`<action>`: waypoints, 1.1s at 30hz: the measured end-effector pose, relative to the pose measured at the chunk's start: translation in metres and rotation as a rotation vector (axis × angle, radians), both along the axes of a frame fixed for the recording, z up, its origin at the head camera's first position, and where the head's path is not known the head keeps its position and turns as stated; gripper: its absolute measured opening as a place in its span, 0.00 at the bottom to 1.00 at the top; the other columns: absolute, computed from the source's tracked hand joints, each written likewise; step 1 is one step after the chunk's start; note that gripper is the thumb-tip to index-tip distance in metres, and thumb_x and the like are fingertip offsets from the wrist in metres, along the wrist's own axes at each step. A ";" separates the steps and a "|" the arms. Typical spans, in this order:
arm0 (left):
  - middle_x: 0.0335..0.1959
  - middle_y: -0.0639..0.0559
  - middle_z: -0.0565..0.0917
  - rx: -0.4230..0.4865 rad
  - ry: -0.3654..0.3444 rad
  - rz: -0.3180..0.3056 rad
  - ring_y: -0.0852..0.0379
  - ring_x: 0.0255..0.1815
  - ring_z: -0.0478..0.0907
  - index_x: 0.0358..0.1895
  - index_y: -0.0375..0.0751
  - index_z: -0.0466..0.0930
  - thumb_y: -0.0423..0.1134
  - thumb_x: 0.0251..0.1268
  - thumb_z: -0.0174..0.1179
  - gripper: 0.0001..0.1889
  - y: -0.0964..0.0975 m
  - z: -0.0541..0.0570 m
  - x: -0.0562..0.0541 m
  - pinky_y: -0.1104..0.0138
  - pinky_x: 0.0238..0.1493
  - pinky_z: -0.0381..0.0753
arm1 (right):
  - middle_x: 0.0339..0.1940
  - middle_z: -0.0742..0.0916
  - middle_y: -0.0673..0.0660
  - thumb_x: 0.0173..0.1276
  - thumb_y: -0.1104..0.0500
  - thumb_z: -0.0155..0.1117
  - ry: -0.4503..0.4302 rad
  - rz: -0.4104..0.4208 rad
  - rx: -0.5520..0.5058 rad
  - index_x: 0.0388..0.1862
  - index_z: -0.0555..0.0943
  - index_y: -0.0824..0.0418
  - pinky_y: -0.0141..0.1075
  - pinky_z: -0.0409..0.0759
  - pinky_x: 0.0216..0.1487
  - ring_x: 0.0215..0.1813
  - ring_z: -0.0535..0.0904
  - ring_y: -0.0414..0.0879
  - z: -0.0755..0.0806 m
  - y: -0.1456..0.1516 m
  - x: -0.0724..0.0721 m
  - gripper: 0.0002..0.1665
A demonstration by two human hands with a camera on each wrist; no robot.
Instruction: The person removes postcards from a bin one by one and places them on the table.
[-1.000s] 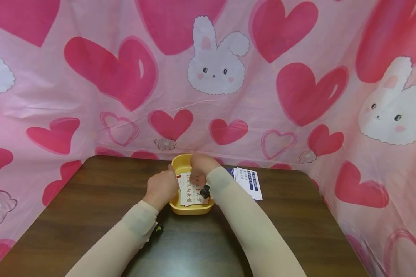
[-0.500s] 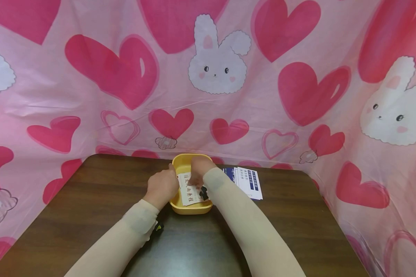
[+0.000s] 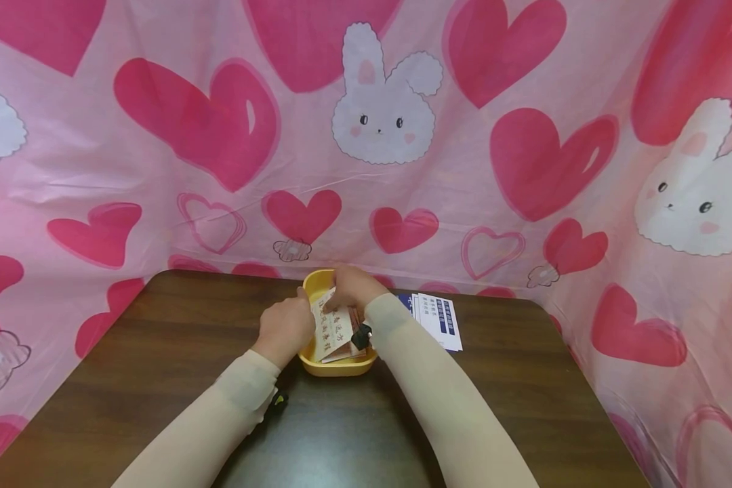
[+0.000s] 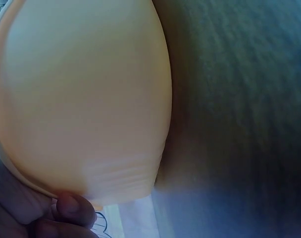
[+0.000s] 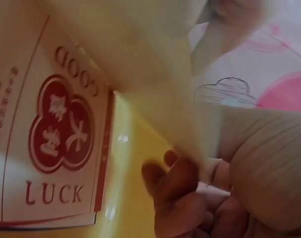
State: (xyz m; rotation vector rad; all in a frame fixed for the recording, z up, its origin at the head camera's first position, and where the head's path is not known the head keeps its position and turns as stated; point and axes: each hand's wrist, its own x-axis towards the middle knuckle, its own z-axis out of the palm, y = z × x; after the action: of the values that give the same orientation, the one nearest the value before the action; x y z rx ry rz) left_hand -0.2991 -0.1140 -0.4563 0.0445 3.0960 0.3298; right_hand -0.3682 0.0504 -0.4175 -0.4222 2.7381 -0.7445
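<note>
Pink curtain [image 3: 396, 183] printed with hearts and rabbits; before it, a dark wooden bench [image 3: 158, 352]. We find the yellow basin [image 3: 338, 371] toward the bench's 12 o'clock edge. Left hand [image 3: 285, 330] at the basin's 9 o'clock, fingers curled on the rim; we judge this steadies a light-looking vessel. Right hand [image 3: 355, 287] comes in from 4 o'clock, fingers pinching a printed card [image 3: 334, 332] near its 12 o'clock end, tilting it up; such a hold, we think, parts it from the pile. One sheet or several, we cannot tell. Inside the basin we note a "GOOD LUCK" card [image 5: 61, 139], the walls probably keeping the pile together. At 3 o'clock, just outside, blue-and-white cards [image 3: 440, 322] overlap flat, perhaps to keep the kinds unmixed.
</note>
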 end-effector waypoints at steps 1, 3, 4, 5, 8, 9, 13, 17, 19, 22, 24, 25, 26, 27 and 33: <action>0.54 0.34 0.93 -0.001 0.002 0.000 0.36 0.45 0.91 0.87 0.27 0.65 0.42 0.85 0.52 0.35 0.000 0.000 0.000 0.42 0.45 0.94 | 0.42 0.90 0.55 0.61 0.54 0.92 -0.023 -0.006 -0.036 0.53 0.84 0.59 0.40 0.94 0.44 0.40 0.90 0.48 0.002 0.001 0.000 0.28; 0.54 0.33 0.93 -0.002 0.004 0.004 0.36 0.45 0.91 0.87 0.27 0.65 0.42 0.86 0.51 0.34 0.000 0.001 0.001 0.42 0.46 0.94 | 0.43 0.91 0.56 0.63 0.55 0.91 -0.062 -0.004 -0.092 0.55 0.84 0.59 0.44 0.96 0.45 0.39 0.91 0.49 0.006 0.002 0.000 0.27; 0.54 0.33 0.93 -0.002 0.003 0.004 0.36 0.45 0.91 0.87 0.27 0.65 0.42 0.86 0.51 0.34 0.000 0.001 0.001 0.42 0.45 0.94 | 0.43 0.92 0.56 0.64 0.55 0.90 -0.070 0.004 -0.110 0.55 0.85 0.59 0.46 0.97 0.47 0.39 0.92 0.49 0.008 0.003 0.000 0.26; 0.54 0.33 0.92 -0.003 0.001 0.006 0.36 0.45 0.91 0.87 0.27 0.65 0.42 0.86 0.51 0.34 0.000 0.001 0.000 0.42 0.45 0.94 | 0.43 0.92 0.56 0.65 0.56 0.89 -0.074 0.013 -0.132 0.55 0.85 0.59 0.48 0.97 0.49 0.40 0.92 0.50 0.009 0.004 0.000 0.25; 0.55 0.33 0.92 -0.005 -0.012 0.006 0.36 0.45 0.91 0.87 0.27 0.64 0.43 0.86 0.52 0.35 0.000 0.002 0.000 0.42 0.46 0.94 | 0.44 0.93 0.56 0.67 0.55 0.87 -0.052 0.042 -0.165 0.54 0.87 0.58 0.48 0.97 0.52 0.41 0.93 0.50 0.011 0.010 -0.002 0.21; 0.56 0.33 0.92 -0.003 -0.016 0.007 0.36 0.46 0.91 0.87 0.28 0.64 0.43 0.86 0.52 0.35 0.000 0.002 0.000 0.42 0.47 0.94 | 0.43 0.93 0.55 0.67 0.54 0.87 -0.032 0.049 -0.164 0.53 0.88 0.58 0.46 0.96 0.51 0.41 0.93 0.49 0.011 0.013 -0.003 0.20; 0.58 0.33 0.92 0.004 -0.031 0.005 0.36 0.48 0.90 0.88 0.28 0.63 0.44 0.86 0.52 0.36 0.001 0.002 0.000 0.42 0.49 0.94 | 0.44 0.93 0.54 0.68 0.51 0.87 0.032 0.017 -0.181 0.55 0.89 0.56 0.37 0.93 0.44 0.40 0.90 0.46 0.009 0.028 -0.011 0.21; 0.58 0.34 0.92 0.006 -0.035 0.005 0.37 0.47 0.90 0.88 0.27 0.62 0.45 0.86 0.52 0.36 0.000 0.002 0.000 0.42 0.49 0.94 | 0.46 0.92 0.57 0.68 0.52 0.86 0.060 -0.064 -0.269 0.59 0.90 0.58 0.36 0.91 0.40 0.38 0.90 0.46 0.011 0.049 -0.015 0.24; 0.58 0.34 0.92 0.006 -0.040 0.010 0.38 0.46 0.89 0.88 0.28 0.62 0.45 0.86 0.53 0.37 -0.001 0.003 0.000 0.43 0.49 0.94 | 0.46 0.92 0.59 0.69 0.53 0.86 0.061 -0.096 -0.316 0.61 0.89 0.58 0.37 0.93 0.39 0.37 0.91 0.47 0.014 0.059 -0.014 0.25; 0.57 0.34 0.91 0.008 -0.048 0.012 0.38 0.44 0.88 0.88 0.28 0.62 0.45 0.85 0.55 0.38 -0.002 0.003 -0.001 0.43 0.48 0.94 | 0.46 0.93 0.60 0.71 0.54 0.84 0.045 -0.125 -0.402 0.63 0.89 0.59 0.39 0.94 0.39 0.35 0.93 0.47 0.018 0.075 -0.012 0.25; 0.57 0.34 0.91 0.010 -0.047 0.013 0.38 0.44 0.88 0.88 0.28 0.62 0.46 0.84 0.56 0.38 -0.002 0.003 -0.001 0.43 0.48 0.94 | 0.46 0.93 0.61 0.72 0.55 0.83 0.028 -0.144 -0.444 0.65 0.88 0.59 0.41 0.95 0.39 0.35 0.94 0.49 0.020 0.086 -0.011 0.25; 0.57 0.34 0.91 0.011 -0.045 0.012 0.38 0.45 0.88 0.88 0.28 0.62 0.46 0.84 0.57 0.39 -0.002 0.003 -0.001 0.43 0.48 0.94 | 0.46 0.94 0.61 0.73 0.55 0.82 0.027 -0.155 -0.455 0.66 0.87 0.58 0.41 0.95 0.40 0.35 0.94 0.49 0.021 0.092 -0.010 0.26; 0.57 0.34 0.91 0.011 -0.043 0.010 0.38 0.46 0.89 0.88 0.28 0.62 0.46 0.84 0.57 0.39 -0.002 0.003 -0.001 0.43 0.49 0.94 | 0.47 0.94 0.62 0.73 0.55 0.82 0.028 -0.165 -0.463 0.67 0.87 0.58 0.41 0.95 0.40 0.35 0.94 0.50 0.020 0.099 -0.010 0.26; 0.58 0.34 0.91 0.012 -0.043 0.010 0.37 0.46 0.89 0.88 0.28 0.62 0.47 0.84 0.57 0.39 -0.001 0.003 -0.002 0.42 0.50 0.94 | 0.48 0.94 0.62 0.74 0.54 0.82 0.038 -0.172 -0.458 0.68 0.86 0.58 0.41 0.95 0.41 0.36 0.94 0.50 0.020 0.106 -0.010 0.27; 0.60 0.34 0.91 0.007 -0.051 0.017 0.37 0.49 0.89 0.89 0.29 0.61 0.47 0.85 0.56 0.39 0.000 0.002 -0.002 0.42 0.51 0.94 | 0.57 0.94 0.64 0.76 0.52 0.80 0.071 -0.226 -0.455 0.70 0.86 0.58 0.38 0.93 0.45 0.44 0.92 0.51 0.013 0.145 -0.007 0.28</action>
State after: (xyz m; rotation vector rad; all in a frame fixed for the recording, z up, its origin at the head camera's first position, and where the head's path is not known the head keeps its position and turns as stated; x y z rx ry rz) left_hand -0.3009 -0.1143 -0.4548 0.0102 3.0463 0.3371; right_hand -0.3748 0.1952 -0.4048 -0.2295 2.6950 -1.4472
